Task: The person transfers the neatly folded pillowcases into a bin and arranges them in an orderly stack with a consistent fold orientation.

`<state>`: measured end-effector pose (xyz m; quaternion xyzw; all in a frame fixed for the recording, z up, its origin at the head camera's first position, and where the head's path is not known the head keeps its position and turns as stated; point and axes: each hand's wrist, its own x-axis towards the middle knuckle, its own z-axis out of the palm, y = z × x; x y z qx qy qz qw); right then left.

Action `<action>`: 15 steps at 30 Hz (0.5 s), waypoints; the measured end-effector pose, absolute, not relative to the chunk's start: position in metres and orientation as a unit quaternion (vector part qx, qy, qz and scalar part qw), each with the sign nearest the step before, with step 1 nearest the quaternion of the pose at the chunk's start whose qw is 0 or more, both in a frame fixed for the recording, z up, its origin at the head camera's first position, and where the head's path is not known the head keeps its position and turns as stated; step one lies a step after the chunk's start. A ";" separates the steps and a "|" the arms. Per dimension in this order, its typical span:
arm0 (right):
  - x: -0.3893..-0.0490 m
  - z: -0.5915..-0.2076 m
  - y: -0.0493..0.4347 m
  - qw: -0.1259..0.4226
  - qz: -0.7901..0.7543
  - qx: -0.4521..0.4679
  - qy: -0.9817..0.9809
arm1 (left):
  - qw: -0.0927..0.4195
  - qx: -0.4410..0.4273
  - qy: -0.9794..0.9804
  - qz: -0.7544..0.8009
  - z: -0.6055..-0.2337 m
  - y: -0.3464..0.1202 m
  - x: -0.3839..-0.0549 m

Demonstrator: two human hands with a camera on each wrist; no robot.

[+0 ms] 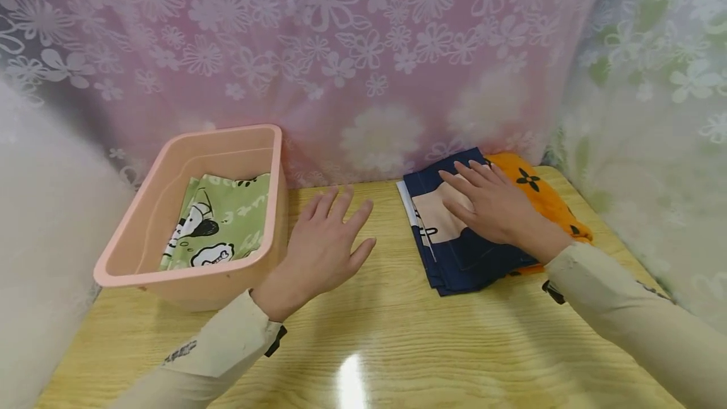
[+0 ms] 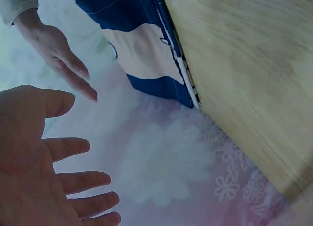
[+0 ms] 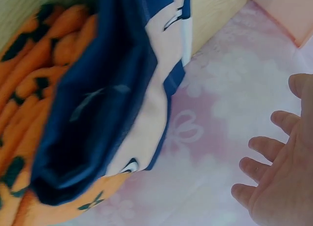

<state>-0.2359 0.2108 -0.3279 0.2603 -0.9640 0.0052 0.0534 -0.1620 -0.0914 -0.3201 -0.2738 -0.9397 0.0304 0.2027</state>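
Note:
My left hand [image 1: 319,248], fingers spread and holding nothing, hovers beside the pink basin [image 1: 277,207]. Inside that basin lies a folded green cloth [image 1: 241,216] printed with white cartoon dogs. On the right, my right hand [image 1: 491,204] is held with straight fingers over a folded navy cloth [image 1: 462,264] with a beige patch. In the right wrist view a gap shows between the fingers and this navy cloth [image 3: 117,74]. Partly under it sits an orange cloth [image 1: 548,197] with dark flower marks, which appears soft and bunched in the right wrist view.
The wooden table [image 1: 363,327] carries everything and reflects a bright light near its front. Behind it hangs a pink flowered curtain [image 1: 341,81]. A pale flowered curtain [image 1: 653,144] closes off the right side, and a whitish sheet [image 1: 51,207] the left.

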 end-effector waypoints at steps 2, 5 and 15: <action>-0.236 -0.331 0.218 0.050 0.008 0.254 -0.966 | 0.198 -0.272 -0.941 0.027 -0.326 -0.088 -0.165; -0.236 -0.334 0.227 0.039 0.015 0.245 -0.969 | 0.185 -0.271 -0.944 0.020 -0.332 -0.086 -0.169; -0.239 -0.339 0.252 0.016 0.031 0.229 -0.973 | 0.097 -0.256 -0.960 -0.062 -0.342 -0.081 -0.180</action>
